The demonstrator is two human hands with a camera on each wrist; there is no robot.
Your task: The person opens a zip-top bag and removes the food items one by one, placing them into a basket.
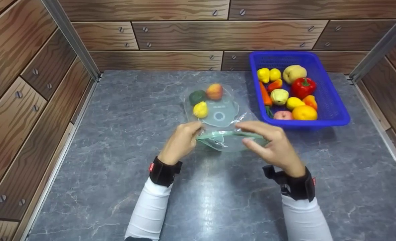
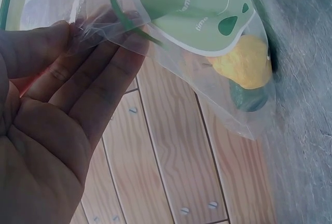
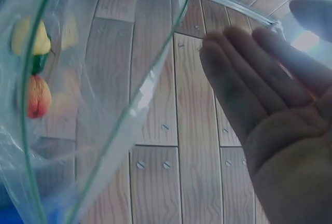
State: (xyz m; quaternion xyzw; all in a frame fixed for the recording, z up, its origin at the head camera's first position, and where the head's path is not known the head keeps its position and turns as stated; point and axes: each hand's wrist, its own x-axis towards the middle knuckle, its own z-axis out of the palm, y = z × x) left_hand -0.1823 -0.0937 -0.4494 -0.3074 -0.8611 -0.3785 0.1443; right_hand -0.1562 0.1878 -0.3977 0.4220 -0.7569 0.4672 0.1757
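Observation:
A clear zip-lock bag (image 1: 229, 143) with a green seal lies on the table, its mouth spread toward me. Inside are a peach (image 1: 214, 91), a dark green fruit or vegetable (image 1: 197, 97) and a yellow lemon-like fruit (image 1: 200, 109). My left hand (image 1: 179, 142) pinches the left corner of the bag's mouth between thumb and fingers, as the left wrist view also shows the bag film (image 2: 98, 22) there. At the right end of the mouth, my right hand (image 1: 275, 144) holds nothing; in the right wrist view its fingers (image 3: 233, 84) extend apart from the seal.
A blue plastic basket (image 1: 333, 97) stands right of the bag, holding several toy-like fruits and vegetables, including a red bell pepper (image 1: 303, 87), an orange (image 1: 304, 113) and a carrot (image 1: 265, 94). Wood-patterned panels (image 1: 178, 35) wall the grey table (image 1: 117, 187) at the back and sides.

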